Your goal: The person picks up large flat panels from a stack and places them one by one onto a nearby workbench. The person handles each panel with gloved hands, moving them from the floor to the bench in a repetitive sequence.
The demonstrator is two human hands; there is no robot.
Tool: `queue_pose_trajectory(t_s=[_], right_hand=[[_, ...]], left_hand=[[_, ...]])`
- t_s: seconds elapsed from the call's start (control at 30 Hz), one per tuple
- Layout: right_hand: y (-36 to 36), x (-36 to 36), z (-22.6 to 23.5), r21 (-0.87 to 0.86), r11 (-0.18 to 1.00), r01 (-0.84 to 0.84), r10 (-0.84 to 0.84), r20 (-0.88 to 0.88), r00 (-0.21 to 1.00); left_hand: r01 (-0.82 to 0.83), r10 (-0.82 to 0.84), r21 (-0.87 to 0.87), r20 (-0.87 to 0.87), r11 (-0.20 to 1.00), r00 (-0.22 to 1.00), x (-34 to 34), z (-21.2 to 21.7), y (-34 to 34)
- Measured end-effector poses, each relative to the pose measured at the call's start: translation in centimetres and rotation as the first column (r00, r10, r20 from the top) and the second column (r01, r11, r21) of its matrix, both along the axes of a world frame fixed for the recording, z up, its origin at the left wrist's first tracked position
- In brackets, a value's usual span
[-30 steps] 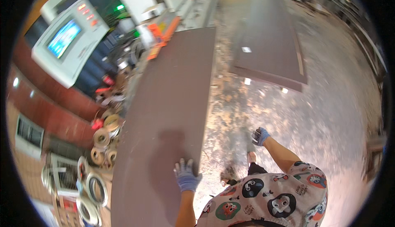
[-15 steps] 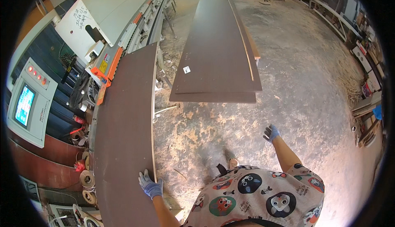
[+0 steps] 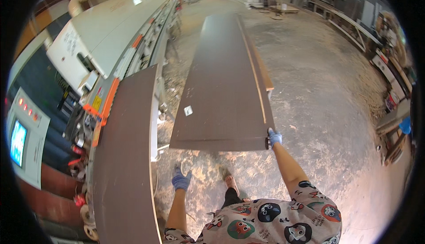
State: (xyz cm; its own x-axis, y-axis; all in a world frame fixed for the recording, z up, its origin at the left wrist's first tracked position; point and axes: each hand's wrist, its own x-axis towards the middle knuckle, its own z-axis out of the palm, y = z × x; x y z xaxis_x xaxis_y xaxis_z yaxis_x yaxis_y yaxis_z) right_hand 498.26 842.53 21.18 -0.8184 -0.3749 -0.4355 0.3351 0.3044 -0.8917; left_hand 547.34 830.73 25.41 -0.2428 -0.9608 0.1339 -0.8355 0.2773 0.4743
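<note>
My left hand (image 3: 181,180), in a blue-grey glove, hangs over the floor between two brown boards, its fingers spread and holding nothing. To its left, a long brown board (image 3: 121,155) lies along the machine. My right hand (image 3: 275,137), gloved the same way, is at the near right corner of the other long brown board (image 3: 217,89), with its fingers closed around the edge. A small dark spot shows at that corner beside the hand; what it is I cannot make out. On this board are a white label (image 3: 188,110) and a thin light strip (image 3: 253,67) running along its right side.
At the left stands a long pale machine (image 3: 119,22) with an orange guard (image 3: 109,98) and a control panel (image 3: 27,133) with a lit screen. A wooden support (image 3: 268,82) shows beneath the right-hand board. Racks and scraps line the right wall.
My left hand has come off the left board and moved right over the floor. My right hand has reached forward to the corner of the other board. I have stepped toward it.
</note>
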Motion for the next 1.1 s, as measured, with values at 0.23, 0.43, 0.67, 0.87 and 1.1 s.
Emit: queue_pose_trajectory(t_s=[0.23, 0.43, 0.67, 0.87, 1.1], right_hand=[[0.5, -0.4, 1.8, 0.280, 0.956, 0.083, -0.013, -0.245, 0.969], [-0.1, -1.4, 7.0, 0.409, 0.912, -0.015, 0.094, -0.173, 0.980], [-0.7, -2.1, 5.6, 0.462, 0.882, -0.088, 0.193, -0.185, 0.964], [0.4, -1.9, 6.2, 0.506, 0.859, -0.079, 0.230, -0.242, 0.943], [6.9, 1.7, 4.7, 0.343, 0.930, -0.133, 0.213, -0.210, 0.954]], left_hand=[[-0.004, 0.002, -0.124, -0.015, 0.992, 1.000, -7.7, 0.1, -15.2], [-0.054, 0.050, -0.014, -0.187, 0.998, 0.981, -11.0, 0.6, -18.5], [-0.110, 0.130, 0.170, -0.107, 0.979, 0.986, -10.2, 0.3, -20.2], [-0.072, 0.077, 0.197, -0.019, 0.978, 0.997, -8.6, 0.8, -18.7], [-0.080, 0.094, 0.260, -0.041, 0.962, 0.995, -3.4, 3.8, -11.1]])
